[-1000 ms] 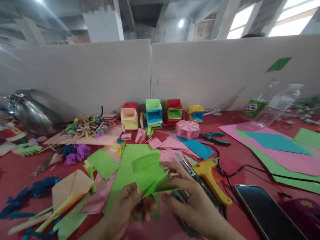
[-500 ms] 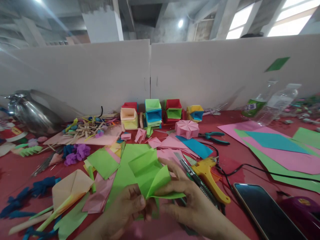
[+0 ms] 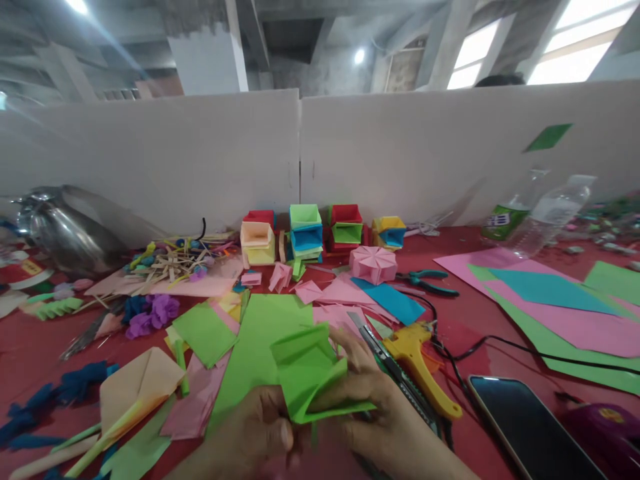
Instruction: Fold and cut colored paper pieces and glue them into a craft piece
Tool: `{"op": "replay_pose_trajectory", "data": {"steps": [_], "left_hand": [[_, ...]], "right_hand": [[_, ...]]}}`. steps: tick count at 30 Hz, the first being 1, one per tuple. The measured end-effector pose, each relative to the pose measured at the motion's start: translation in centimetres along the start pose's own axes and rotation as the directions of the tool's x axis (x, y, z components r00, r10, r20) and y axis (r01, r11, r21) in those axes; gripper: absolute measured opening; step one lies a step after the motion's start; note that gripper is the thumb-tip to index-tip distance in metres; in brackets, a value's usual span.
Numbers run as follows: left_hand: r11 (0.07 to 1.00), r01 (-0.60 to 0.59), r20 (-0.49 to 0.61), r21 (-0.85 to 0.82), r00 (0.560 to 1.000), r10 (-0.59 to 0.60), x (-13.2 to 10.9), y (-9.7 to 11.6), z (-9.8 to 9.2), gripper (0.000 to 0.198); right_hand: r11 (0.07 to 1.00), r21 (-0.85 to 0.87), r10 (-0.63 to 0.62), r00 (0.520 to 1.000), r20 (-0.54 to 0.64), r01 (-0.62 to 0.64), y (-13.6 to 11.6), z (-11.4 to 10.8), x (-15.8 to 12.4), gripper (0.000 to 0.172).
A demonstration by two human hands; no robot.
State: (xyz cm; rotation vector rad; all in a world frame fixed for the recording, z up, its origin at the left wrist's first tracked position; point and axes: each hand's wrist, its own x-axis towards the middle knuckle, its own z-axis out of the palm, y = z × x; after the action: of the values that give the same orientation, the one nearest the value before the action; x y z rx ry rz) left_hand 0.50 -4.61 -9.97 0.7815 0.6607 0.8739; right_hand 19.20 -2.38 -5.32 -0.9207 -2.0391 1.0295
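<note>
A folded piece of light green paper (image 3: 305, 367) is held between my two hands, its flaps standing up like a half-formed box. My right hand (image 3: 375, 400) grips it from the right, with fingers inside and behind a flap. At the lower left edge, my left hand (image 3: 263, 423) has its curled fingers against the paper; some fingertips are blurred and partly hidden. Beneath the hands lies a flat green sheet (image 3: 257, 333). Just right of my right hand are a box cutter (image 3: 400, 373) with its blade out and a yellow glue gun (image 3: 423, 367).
Folded paper boxes (image 3: 306, 230) stand in stacks at the back, near a pink octagonal paper box (image 3: 373, 265). Pliers (image 3: 430, 280), a phone (image 3: 535, 433), coloured sheets (image 3: 565, 313) and bottles (image 3: 560, 213) are rightward. Left are a metal jug (image 3: 70, 233) and craft sticks (image 3: 175, 260).
The green paper's flaps have been drawn closer together and stand more upright. My left thumb has come off the lower corner where it pinched the paper. The view has tilted slightly upward.
</note>
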Motion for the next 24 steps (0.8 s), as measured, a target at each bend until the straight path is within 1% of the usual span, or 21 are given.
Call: {"op": "replay_pose_trajectory", "data": {"steps": [2, 5, 7, 10, 13, 14, 16, 18, 20, 22, 24], "left_hand": [[0.999, 0.031, 0.019, 0.031, 0.999, -0.032, -0.03, 0.06, -0.20, 0.047], [0.999, 0.011, -0.003, 0.035, 1.000, -0.011, -0.01, 0.17, -0.32, 0.045], [1.000, 0.008, -0.010, 0.019, 1.000, -0.008, 0.03, 0.23, -0.21, 0.044], [0.999, 0.015, 0.016, -0.029, 1.000, -0.014, 0.17, 0.23, 0.14, 0.038], [0.994, -0.011, 0.051, -0.112, 0.999, 0.017, 0.26, -0.05, 0.28, 0.032], [0.991, -0.017, 0.041, -0.136, 0.999, 0.022, 0.25, -0.18, 0.22, 0.031], [0.986, -0.013, 0.001, -0.166, 1.000, 0.013, 0.16, -0.42, -0.03, 0.033], [0.987, 0.026, -0.014, -0.160, 0.999, -0.029, 0.05, -0.54, -0.34, 0.038], [0.992, 0.066, -0.006, -0.107, 0.998, -0.067, 0.03, -0.54, -0.53, 0.042], [0.995, 0.077, -0.005, -0.061, 0.997, -0.077, 0.10, -0.48, -0.52, 0.043], [0.996, 0.051, -0.015, -0.072, 0.999, -0.052, 0.22, -0.45, -0.34, 0.040]], "right_hand": [[1.000, -0.014, 0.010, 1.000, 0.000, -0.010, -0.04, 0.02, 0.03, 0.011], [0.999, -0.024, 0.027, 1.000, -0.002, -0.027, -0.21, 0.10, 0.07, 0.009], [1.000, -0.024, 0.011, 1.000, -0.009, -0.011, -0.30, 0.14, 0.03, 0.009], [1.000, -0.017, -0.022, 1.000, -0.018, 0.022, -0.26, 0.19, -0.17, 0.011], [0.999, -0.020, -0.033, 0.999, -0.010, 0.032, -0.04, 0.24, -0.39, 0.022], [0.999, -0.017, -0.040, 0.999, -0.009, 0.040, 0.02, 0.25, -0.42, 0.024], [0.998, 0.001, -0.058, 0.998, -0.008, 0.058, 0.08, 0.24, -0.37, 0.019], [0.998, 0.017, -0.066, 0.998, 0.005, 0.066, 0.01, 0.18, -0.22, 0.012], [0.997, 0.032, -0.070, 0.997, 0.017, 0.070, -0.10, 0.14, -0.09, 0.009], [0.996, 0.045, -0.078, 0.997, 0.008, 0.077, -0.15, 0.14, -0.05, 0.011], [0.996, 0.035, -0.082, 0.997, -0.001, 0.082, -0.10, 0.15, -0.09, 0.016]]}}
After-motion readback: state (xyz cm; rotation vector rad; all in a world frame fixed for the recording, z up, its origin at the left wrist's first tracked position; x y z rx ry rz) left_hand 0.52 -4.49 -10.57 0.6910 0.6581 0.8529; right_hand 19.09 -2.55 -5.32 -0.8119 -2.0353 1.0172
